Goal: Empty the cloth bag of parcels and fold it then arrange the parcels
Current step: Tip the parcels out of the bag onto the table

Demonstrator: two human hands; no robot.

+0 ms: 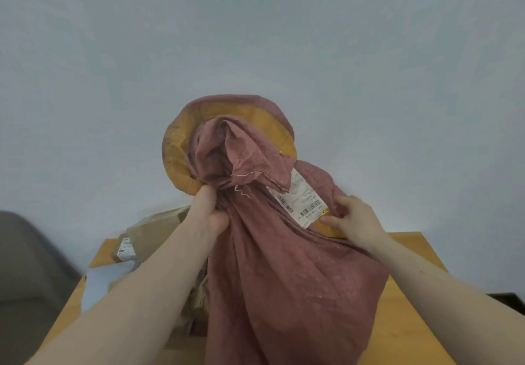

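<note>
A dusty-pink cloth bag stands bulging in front of me over the wooden table. A yellow parcel sticks out of its open top, with the cloth bunched round it. My left hand grips a gathered fold of the bag just below that parcel. My right hand pinches the cloth and the edge of a yellow parcel carrying a white barcode label. Whatever else is in the bag is hidden.
Brown paper parcels with a small white label lie on the table's far left, next to a grey-blue flat parcel. A dark chair stands left of the table. A plain pale wall fills the background.
</note>
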